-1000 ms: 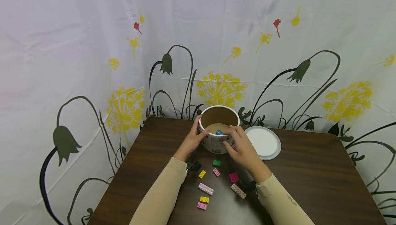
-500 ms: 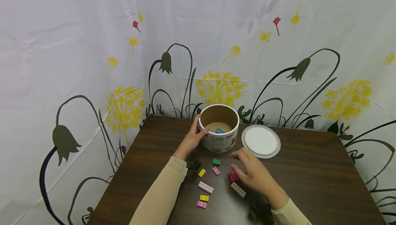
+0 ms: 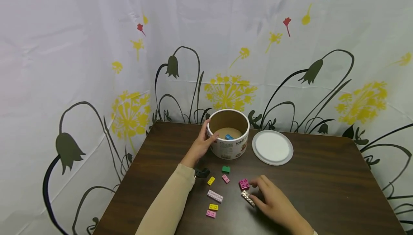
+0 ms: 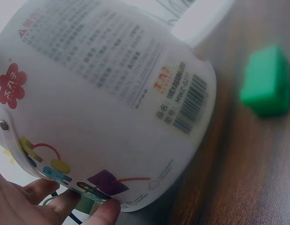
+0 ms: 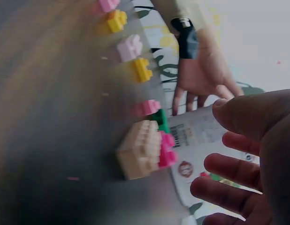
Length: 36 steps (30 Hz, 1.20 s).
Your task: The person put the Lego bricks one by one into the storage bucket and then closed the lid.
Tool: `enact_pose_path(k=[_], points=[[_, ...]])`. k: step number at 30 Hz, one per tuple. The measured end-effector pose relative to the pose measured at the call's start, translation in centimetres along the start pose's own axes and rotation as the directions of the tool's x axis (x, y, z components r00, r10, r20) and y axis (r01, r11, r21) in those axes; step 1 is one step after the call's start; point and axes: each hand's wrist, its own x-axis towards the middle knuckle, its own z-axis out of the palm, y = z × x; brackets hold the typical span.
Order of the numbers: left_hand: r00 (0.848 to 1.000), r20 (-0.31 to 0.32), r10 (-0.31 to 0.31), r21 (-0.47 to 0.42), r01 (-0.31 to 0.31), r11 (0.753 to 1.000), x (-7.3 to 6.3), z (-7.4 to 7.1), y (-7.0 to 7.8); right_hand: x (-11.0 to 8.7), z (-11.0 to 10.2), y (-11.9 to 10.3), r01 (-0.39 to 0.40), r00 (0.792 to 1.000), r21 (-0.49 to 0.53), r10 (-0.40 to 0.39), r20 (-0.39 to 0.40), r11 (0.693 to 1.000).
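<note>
A white printed bucket (image 3: 227,149) stands upright near the table's far edge, with a blue brick (image 3: 229,137) inside. My left hand (image 3: 199,147) grips its left side at the rim; in the left wrist view, fingers (image 4: 105,213) press against the wall. Over the table at the right, my right hand (image 3: 272,199) hovers with fingers spread and nothing between them. Its thumb is beside a long tan brick (image 3: 247,198), and its index finger is close to a magenta brick (image 3: 244,184). In the right wrist view, the tan brick (image 5: 140,150) is apart from the fingers.
Right of the bucket lies a white lid (image 3: 272,147). Several bricks lie in front: green (image 3: 226,169), small pink (image 3: 226,178), yellow (image 3: 211,181), long pale pink (image 3: 215,196), another yellow (image 3: 213,207), another pink (image 3: 211,214). A flowered curtain (image 3: 180,19) hangs behind the table.
My right hand has left the bucket's rim and come down and back toward the tan and magenta bricks. My left hand has stayed on the bucket.
</note>
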Motion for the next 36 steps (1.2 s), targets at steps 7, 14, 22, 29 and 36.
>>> enact_pose_path(k=[7,14,22,29,36], points=[[1.000,-0.001,-0.007,-0.032,0.007,0.999,-0.1,0.0,-0.1,-1.4,1.8,0.4,-0.038,0.998,-0.006,0.039,0.052,0.999],[1.000,0.010,-0.010,-0.040,0.011,0.999,0.0,0.1,-0.2,-2.3,3.1,1.3,-0.007,1.000,0.102,0.005,0.018,0.995],[1.000,-0.004,-0.008,-0.019,0.008,1.000,0.2,0.0,-0.3,-2.2,3.0,1.8,0.060,0.998,0.214,-0.056,-0.027,0.975],[1.000,-0.006,0.004,-0.019,-0.004,1.000,0.4,0.0,-0.2,-2.0,3.0,2.1,0.079,0.997,0.210,-0.075,-0.029,0.975],[1.000,-0.010,0.007,-0.035,-0.007,0.999,0.4,0.1,-0.3,-1.9,3.4,2.6,0.096,0.995,0.197,-0.087,-0.054,0.976]])
